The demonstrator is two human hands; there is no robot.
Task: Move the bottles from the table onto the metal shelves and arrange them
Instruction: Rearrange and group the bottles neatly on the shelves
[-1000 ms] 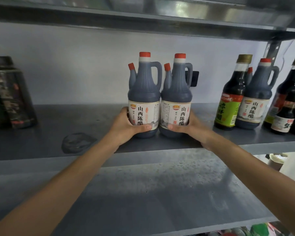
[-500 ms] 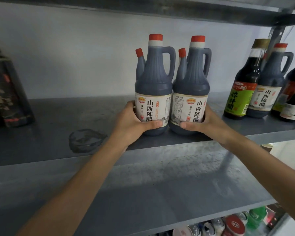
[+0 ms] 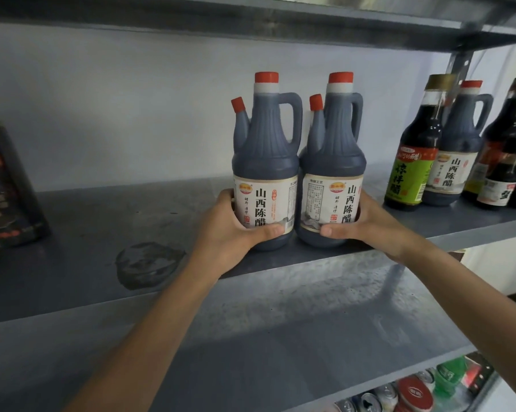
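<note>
Left hand [image 3: 236, 233] wrapped around the lower body of one dark vinegar jug [image 3: 265, 162], thumb [image 3: 268, 231] laid across the bottom edge of its white label, fingers curled out of sight behind. Right hand [image 3: 367, 226] clasped the same way around the second vinegar jug [image 3: 334, 162], thumb [image 3: 337, 230] pressed along the label's foot. Both jugs upright, side by side and touching, red caps on the necks and on the small side spouts, handles turned to the right. Bases at the front edge of the grey metal shelf [image 3: 102, 233]; whether resting on it or just above cannot be told.

Beyond the right hand, further along the same shelf: a dark bottle with a green label [image 3: 413, 162], just beside it a third vinegar jug [image 3: 459, 150] of the same kind, then more dark sauce bottles [image 3: 503, 162] crowded at the frame's edge. Far off past the left hand, a dark patterned box [image 3: 7, 185], blurred. Between that box and the left hand, a dull round stain [image 3: 148, 263] on the shelf surface. Below both forearms, a lower shelf [image 3: 280, 337], and under its right end, can tops [image 3: 411, 394] and a green bottle [image 3: 450, 373]. Overhead, the underside of an upper shelf [image 3: 251, 22]
</note>
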